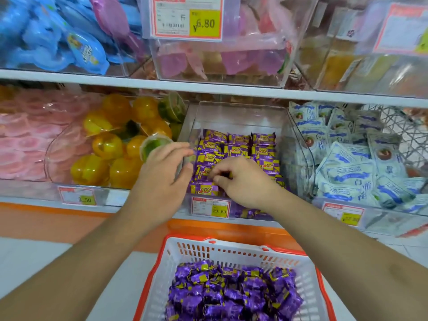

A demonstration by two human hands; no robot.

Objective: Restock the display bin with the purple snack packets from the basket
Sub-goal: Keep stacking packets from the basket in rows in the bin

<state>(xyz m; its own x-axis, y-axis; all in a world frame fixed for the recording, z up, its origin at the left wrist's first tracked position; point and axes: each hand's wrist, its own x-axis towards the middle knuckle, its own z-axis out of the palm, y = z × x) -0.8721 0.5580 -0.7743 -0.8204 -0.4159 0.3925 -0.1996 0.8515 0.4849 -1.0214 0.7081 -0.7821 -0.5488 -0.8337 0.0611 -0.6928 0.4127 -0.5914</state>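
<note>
1. I see my right hand (240, 181) low over the front rows of the display bin (238, 112), fingers curled down with the tips pinching at a purple snack packet (208, 173) in the stacked rows; the grip looks closed on that packet's edge.
2. My left hand (165, 172) sits at the bin's left wall, at about 9 o'clock from the right hand. Its fingers reach forward, lightly bent, the tips at the clear wall; I cannot tell whether they pinch anything.
3. The bin is clear plastic. Packets lie in neat rows from its middle to the front, and the back part shows bare plastic.
4. A price tag (210, 207) is fixed to the bin's front, at 6 o'clock from the hands.
5. Further toward 6 o'clock, below the shelf edge, stands the basket (231, 250), white with an orange rim, holding a loose heap of purple packets (234, 290).
6. At 9 o'clock from the bin is a bin of yellow and green jelly cups (108, 144); one green cup sits just behind my left hand.
7. At 3 o'clock is a bin of pale blue sachets (347, 158).
8. At 12 o'clock, on the upper shelf, a clear box of pink packs (220, 61) carries a tag reading 6.80.
</note>
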